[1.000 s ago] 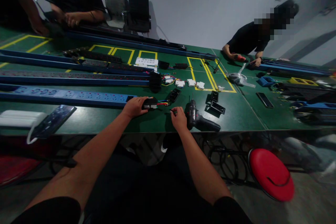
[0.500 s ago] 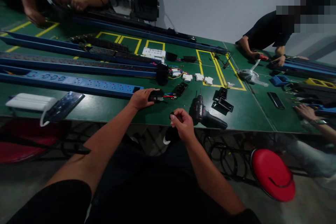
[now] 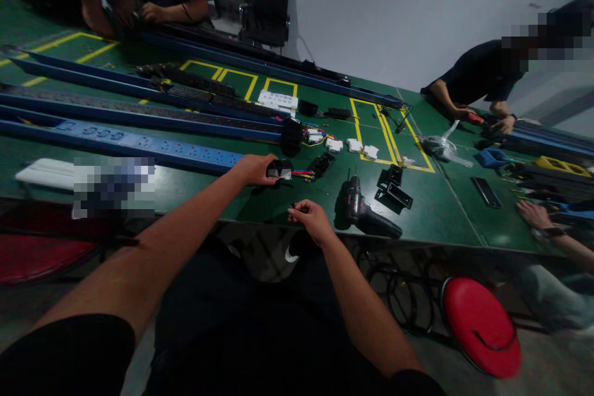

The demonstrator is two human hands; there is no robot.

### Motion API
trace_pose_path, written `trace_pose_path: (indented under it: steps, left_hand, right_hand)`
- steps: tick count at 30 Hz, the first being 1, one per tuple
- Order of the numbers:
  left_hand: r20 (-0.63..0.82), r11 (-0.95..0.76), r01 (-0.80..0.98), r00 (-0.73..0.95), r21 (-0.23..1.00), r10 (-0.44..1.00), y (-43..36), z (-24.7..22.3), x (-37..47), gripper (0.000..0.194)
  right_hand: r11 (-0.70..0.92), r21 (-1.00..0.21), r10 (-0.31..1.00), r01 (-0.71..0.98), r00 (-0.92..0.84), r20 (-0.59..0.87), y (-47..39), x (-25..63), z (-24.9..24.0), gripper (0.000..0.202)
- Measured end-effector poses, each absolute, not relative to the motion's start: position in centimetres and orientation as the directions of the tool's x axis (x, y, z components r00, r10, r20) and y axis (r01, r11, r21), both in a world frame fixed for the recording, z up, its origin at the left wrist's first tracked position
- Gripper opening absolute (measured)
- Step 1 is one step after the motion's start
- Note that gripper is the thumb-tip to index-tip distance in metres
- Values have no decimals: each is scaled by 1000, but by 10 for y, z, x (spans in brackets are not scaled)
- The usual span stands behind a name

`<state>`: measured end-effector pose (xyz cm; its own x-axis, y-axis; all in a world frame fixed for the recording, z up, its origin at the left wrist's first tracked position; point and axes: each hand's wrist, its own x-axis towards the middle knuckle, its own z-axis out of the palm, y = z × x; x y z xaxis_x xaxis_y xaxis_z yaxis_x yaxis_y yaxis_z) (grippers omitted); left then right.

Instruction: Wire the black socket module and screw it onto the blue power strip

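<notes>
My left hand (image 3: 258, 170) is closed round the near end of a blue socket strip (image 3: 176, 150), beside a black end piece. Red, blue and yellow wires (image 3: 302, 173) stick out to the right of it. My right hand (image 3: 310, 218) is pinched on a small dark piece (image 3: 297, 209) over the table's front edge; what the piece is cannot be made out. A black open housing (image 3: 323, 164) lies just past the wire ends. To the right of my right hand lies a black power drill (image 3: 362, 204) with its bit pointing away.
Black brackets (image 3: 396, 193) lie right of the drill, white connectors (image 3: 354, 145) behind it. More long strips (image 3: 139, 108) lie at the left. A phone (image 3: 486, 192) rests at the right. People work at the far side and the right. A red stool (image 3: 482, 325) stands below.
My right hand has moved left and slightly down, closer to my left hand. My left hand still grips the strip's end. The whole view has shifted a little.
</notes>
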<state>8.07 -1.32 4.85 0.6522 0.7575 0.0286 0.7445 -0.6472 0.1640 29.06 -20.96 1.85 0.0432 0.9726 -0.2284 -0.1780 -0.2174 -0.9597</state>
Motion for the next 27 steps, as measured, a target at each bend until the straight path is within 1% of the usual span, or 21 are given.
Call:
trace_pose_path:
  steps: [2, 4, 6, 8, 10, 13, 16, 18, 20, 27]
  left_hand:
    - [-28, -638, 753, 649, 159, 760, -6, 61, 81, 82]
    - [-55, -627, 759, 644, 176, 763, 0, 69, 81, 83]
    - [-68, -618, 756, 643, 218, 763, 6, 74, 79, 81]
    - [-76, -608, 745, 647, 275, 758, 12, 75, 78, 79]
    - [-85, -596, 736, 649, 320, 756, 18, 74, 77, 81]
    - [-112, -580, 734, 648, 354, 753, 26, 73, 77, 84]
    - [-126, -576, 731, 652, 366, 748, 32, 72, 77, 84]
    - [-127, -575, 732, 651, 366, 748, 34, 72, 78, 82]
    - [-129, -567, 736, 645, 370, 754, 36, 72, 78, 81]
    - [-157, -528, 744, 628, 409, 763, 36, 75, 77, 75]
  right_hand:
    - [-215, -964, 975, -158, 24, -222, -194, 284, 6, 40]
    - [-184, -974, 980, -134, 53, -193, -176, 276, 0, 39]
    - [-139, -984, 982, -114, 115, -153, -157, 268, -4, 38]
    - [-57, -995, 976, -76, 206, -72, -139, 262, -6, 39]
    - [39, -999, 949, 37, 310, 49, -127, 259, -7, 40]
    - [106, -954, 897, 282, 387, 214, -117, 255, -10, 31]
    - [168, -888, 866, 428, 366, 340, -113, 249, -13, 26]
    - [228, -842, 841, 489, 337, 423, -110, 245, -15, 25]
    - [262, -807, 819, 529, 320, 476, -108, 240, -15, 24]
    - [297, -795, 790, 529, 332, 516, -103, 231, -14, 23]
